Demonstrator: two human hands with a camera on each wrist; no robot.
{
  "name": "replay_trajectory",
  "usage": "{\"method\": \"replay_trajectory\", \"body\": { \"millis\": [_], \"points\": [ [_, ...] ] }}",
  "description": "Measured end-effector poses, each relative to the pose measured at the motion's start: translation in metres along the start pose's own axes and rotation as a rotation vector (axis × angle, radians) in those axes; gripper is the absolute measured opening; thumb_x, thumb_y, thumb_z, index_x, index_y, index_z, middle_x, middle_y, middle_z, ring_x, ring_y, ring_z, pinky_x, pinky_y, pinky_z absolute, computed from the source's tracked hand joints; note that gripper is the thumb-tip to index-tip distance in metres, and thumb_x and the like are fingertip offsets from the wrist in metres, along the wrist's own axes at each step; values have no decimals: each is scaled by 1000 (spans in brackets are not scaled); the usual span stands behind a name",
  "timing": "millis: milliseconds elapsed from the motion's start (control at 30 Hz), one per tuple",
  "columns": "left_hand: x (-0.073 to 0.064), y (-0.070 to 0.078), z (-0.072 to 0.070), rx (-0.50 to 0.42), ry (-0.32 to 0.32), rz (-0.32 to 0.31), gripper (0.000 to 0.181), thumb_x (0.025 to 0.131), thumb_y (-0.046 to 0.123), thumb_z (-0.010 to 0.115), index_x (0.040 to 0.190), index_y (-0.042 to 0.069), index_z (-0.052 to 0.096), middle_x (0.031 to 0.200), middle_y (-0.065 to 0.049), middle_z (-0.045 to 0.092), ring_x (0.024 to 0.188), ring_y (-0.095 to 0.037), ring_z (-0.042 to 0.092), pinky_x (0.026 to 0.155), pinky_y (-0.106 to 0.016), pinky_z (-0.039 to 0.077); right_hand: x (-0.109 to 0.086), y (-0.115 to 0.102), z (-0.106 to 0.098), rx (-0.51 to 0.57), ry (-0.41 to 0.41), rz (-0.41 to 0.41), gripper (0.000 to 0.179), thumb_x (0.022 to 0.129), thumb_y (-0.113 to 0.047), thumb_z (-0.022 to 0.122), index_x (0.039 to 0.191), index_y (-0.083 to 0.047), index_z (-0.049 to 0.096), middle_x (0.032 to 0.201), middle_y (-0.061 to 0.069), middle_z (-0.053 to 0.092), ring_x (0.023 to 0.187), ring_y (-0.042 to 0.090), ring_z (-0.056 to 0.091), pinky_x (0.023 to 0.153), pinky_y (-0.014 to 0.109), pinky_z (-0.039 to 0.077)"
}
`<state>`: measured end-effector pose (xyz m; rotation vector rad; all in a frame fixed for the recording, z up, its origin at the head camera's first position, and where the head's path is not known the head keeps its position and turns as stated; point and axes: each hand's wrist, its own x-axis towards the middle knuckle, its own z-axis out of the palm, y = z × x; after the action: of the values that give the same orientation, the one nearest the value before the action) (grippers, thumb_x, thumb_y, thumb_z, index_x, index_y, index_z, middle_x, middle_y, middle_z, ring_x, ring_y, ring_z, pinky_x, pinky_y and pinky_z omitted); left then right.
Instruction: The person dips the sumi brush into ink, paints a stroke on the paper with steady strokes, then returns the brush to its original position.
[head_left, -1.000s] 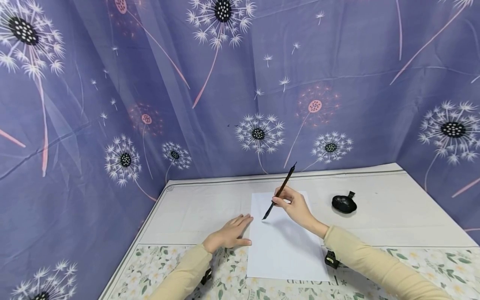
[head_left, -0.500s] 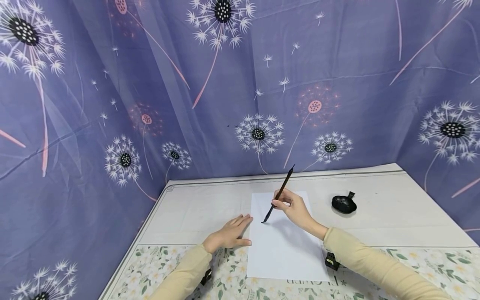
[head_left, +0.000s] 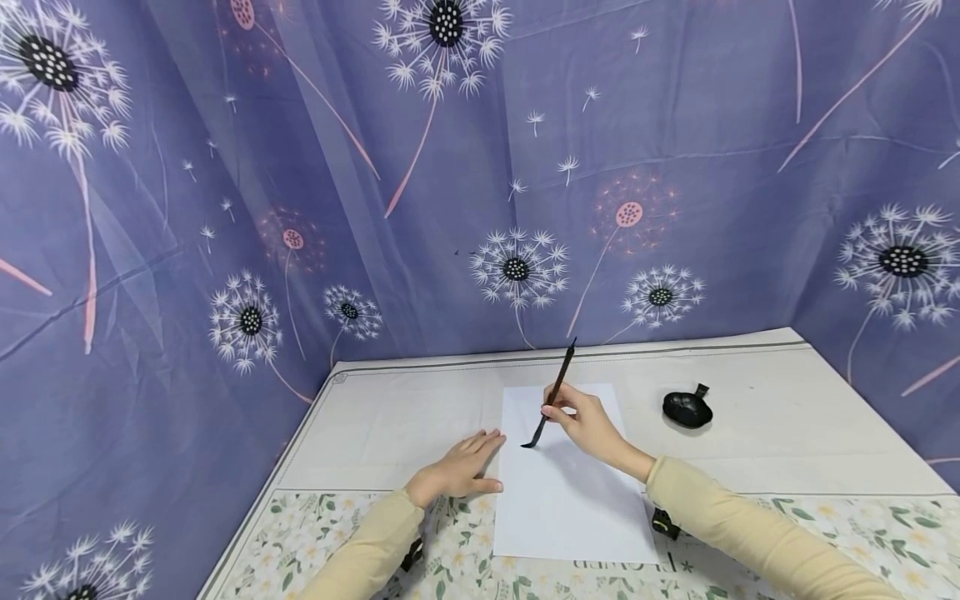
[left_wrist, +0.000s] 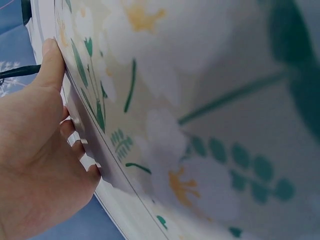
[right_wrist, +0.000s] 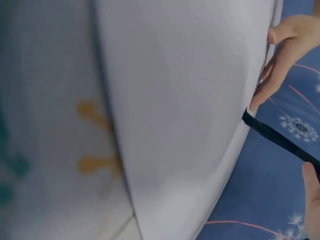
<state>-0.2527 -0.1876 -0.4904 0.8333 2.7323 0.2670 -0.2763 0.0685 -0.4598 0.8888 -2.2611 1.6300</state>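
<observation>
My right hand (head_left: 588, 423) pinches a dark writing brush (head_left: 557, 385) between thumb and fingers, its shaft leaning to the upper right. The bristle tip is bent against a white sheet of paper (head_left: 573, 517), near its upper left. In the right wrist view the brush (right_wrist: 280, 140) meets the sheet close to the other hand. My left hand (head_left: 459, 467) lies flat with fingers extended, its fingertips at the sheet's left edge. In the left wrist view the left hand (left_wrist: 40, 145) rests on the tabletop. Whether the tip has left a mark cannot be told.
A small black dish (head_left: 687, 409) with a short handle stands right of the paper. The tablecloth (head_left: 390, 400) is white at the back and floral in front. Purple dandelion-print curtains (head_left: 450, 183) hang behind and at both sides.
The brush tip has gone from a straight point near the sheet to bent against it. My right hand has shifted slightly left and down, with the brush more upright. The left hand stays put.
</observation>
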Motion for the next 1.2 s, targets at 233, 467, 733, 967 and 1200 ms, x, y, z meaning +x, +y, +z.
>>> {"method": "replay_trajectory", "body": {
  "millis": [233, 467, 733, 967, 1200],
  "points": [
    [-2, 0, 0, -21, -2, -8, 81, 94, 46, 57, 155, 8, 19, 161, -14, 19, 149, -35, 18, 120, -52, 20, -1, 13, 2, -97, -52, -133, 9, 93, -2, 60, 100, -7, 58, 92, 11, 65, 88, 24, 68, 75, 24, 60],
    [-3, 1, -2, -44, -1, 6, 80, 95, 45, 57, 155, 8, 19, 161, -14, 19, 149, -36, 18, 120, -53, 20, 2, 7, 2, -187, -71, -135, 8, 93, -1, 59, 98, -6, 56, 89, 5, 64, 89, 24, 69, 74, 19, 58],
    [-2, 1, -1, -46, 5, 21, 80, 95, 43, 58, 154, 7, 19, 161, -15, 18, 148, -37, 18, 120, -54, 20, 6, 1, -1, -238, -108, -130, 11, 93, 3, 58, 97, -7, 55, 85, 9, 64, 85, 22, 69, 72, 19, 58],
    [-2, 1, 0, -45, 0, 22, 80, 95, 43, 58, 154, 6, 19, 161, -16, 18, 148, -38, 17, 119, -54, 20, 8, 0, -8, -293, -135, -128, 10, 94, 2, 58, 96, -8, 54, 82, 10, 63, 76, 20, 67, 66, 19, 57],
    [-1, -1, -1, -56, -1, 27, 81, 95, 43, 58, 154, 6, 18, 161, -16, 17, 148, -38, 16, 119, -55, 19, 10, 0, -18, -330, -146, -128, 12, 92, 3, 59, 95, -8, 54, 81, 7, 62, 74, 23, 67, 61, 20, 55]
  ]
}}
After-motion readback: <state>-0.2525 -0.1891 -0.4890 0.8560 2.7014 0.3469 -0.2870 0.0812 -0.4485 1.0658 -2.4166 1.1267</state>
